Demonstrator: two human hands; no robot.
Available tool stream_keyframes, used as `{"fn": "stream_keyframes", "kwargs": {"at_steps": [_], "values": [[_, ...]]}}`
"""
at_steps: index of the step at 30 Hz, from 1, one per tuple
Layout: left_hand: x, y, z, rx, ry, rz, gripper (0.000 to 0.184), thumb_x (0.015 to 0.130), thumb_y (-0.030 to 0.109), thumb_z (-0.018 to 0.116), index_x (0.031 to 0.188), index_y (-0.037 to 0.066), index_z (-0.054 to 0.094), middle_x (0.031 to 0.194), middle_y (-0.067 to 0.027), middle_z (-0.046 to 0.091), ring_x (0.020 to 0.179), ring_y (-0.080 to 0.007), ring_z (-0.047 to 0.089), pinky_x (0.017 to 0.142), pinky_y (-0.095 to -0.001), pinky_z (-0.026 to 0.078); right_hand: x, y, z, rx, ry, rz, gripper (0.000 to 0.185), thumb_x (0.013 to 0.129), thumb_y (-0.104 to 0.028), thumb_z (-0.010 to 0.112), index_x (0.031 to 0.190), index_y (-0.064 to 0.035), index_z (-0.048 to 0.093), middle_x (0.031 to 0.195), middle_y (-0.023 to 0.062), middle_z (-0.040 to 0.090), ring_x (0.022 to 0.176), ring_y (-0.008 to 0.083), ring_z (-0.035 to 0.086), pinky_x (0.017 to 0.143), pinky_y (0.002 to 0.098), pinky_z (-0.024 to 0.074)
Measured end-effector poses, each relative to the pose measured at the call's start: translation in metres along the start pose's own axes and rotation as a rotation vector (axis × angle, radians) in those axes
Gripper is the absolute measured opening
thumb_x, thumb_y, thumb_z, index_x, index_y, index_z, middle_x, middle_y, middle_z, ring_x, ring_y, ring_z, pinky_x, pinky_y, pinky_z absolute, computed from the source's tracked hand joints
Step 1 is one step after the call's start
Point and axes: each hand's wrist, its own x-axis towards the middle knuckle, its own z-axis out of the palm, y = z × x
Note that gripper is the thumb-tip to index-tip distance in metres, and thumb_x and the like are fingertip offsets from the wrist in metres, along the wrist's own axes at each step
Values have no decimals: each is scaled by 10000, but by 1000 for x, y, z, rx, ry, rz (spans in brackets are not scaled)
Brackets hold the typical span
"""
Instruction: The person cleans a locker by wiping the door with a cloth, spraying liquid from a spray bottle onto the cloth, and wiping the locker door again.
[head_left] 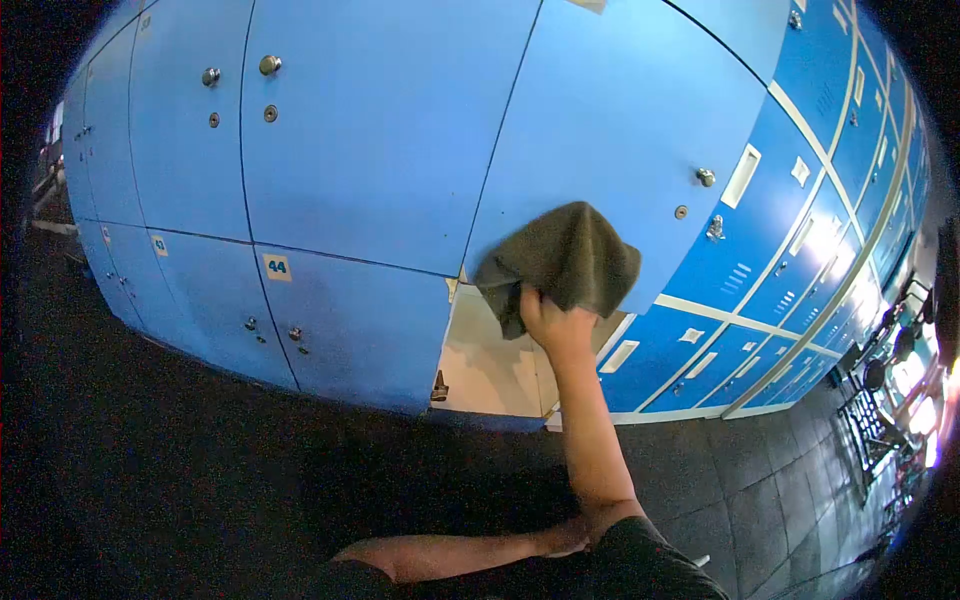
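My right hand (552, 322) is closed on a dark grey-green cloth (570, 255), which spreads over the lower part of a light blue locker door (600, 130). Some of my fingers are hidden by its folds. Just below the cloth is an open locker compartment (492, 365) with a pale inside; a dark hinge (440, 386) shows at its left side. My left arm lies across the front of my body, and my left hand (568, 542) is by my right elbow, its fingers hidden.
More light blue doors with round knobs and locks stand to the left, one with a number 44 label (277, 267). Darker blue lockers (745, 240) with white handles run off to the right. Dark floor tiles (750, 480) lie below, with black equipment (870, 430) at far right.
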Motion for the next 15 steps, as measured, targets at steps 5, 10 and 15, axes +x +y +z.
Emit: {"fn": "stream_keyframes", "kwargs": {"at_steps": [5,10,15], "values": [[-1,9,9,-112,-11,-22,239,1089,313,529,1174,98,590,996,-38,666,943,-179,690,877,-364,564,31,9,-9,-114,-203,162,662,909,-337,635,1446,35,525,1460,289,529,1392,496,437,1223,584,234],[-8,25,22,-111,18,-29,302,1088,350,534,1240,92,580,1060,-58,685,987,-194,696,906,-369,568,59,-9,9,-292,-21,-107,618,942,-365,597,1401,48,570,1451,304,532,1387,509,434,1209,594,263],[-5,25,16,-275,-16,-42,320,1086,326,548,1297,87,562,1101,-64,689,1012,-207,695,931,-377,567,28,-2,-5,-94,-48,-58,934,841,-350,709,1589,23,290,1567,289,407,1426,504,387,1226,555,264]]}}
